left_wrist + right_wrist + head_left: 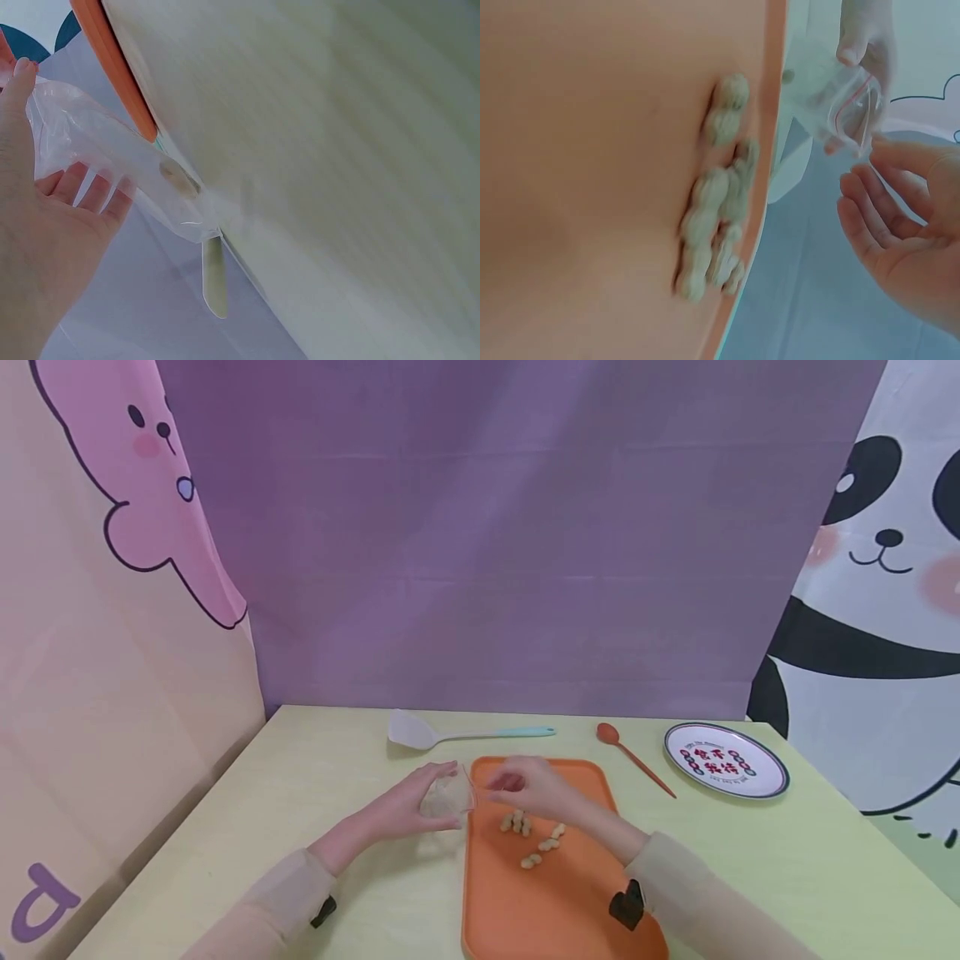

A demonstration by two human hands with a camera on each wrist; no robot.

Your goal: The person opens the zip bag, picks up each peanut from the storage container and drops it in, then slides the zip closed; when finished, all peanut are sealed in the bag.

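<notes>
My left hand (410,806) holds a clear plastic zip bag (447,795), its mouth turned toward the right and edged by a red line. A peanut (178,178) shows through the plastic near the bag's lower end in the left wrist view. Above the orange tray (555,910), my right hand (528,789) is close to the bag's mouth with its fingers loosely bent. Nothing shows between those fingers; whether the thumb touches the bag's edge is hard to tell. Several peanuts (705,225) lie on the tray, below and beside the right hand.
Behind the tray lies a white spatula (411,730) with a pale blue handle end. To its right are a reddish-brown spoon (609,734) and a white plate (720,783) with a dark rim and red lettering. A purple cloth (510,543) hangs behind the table.
</notes>
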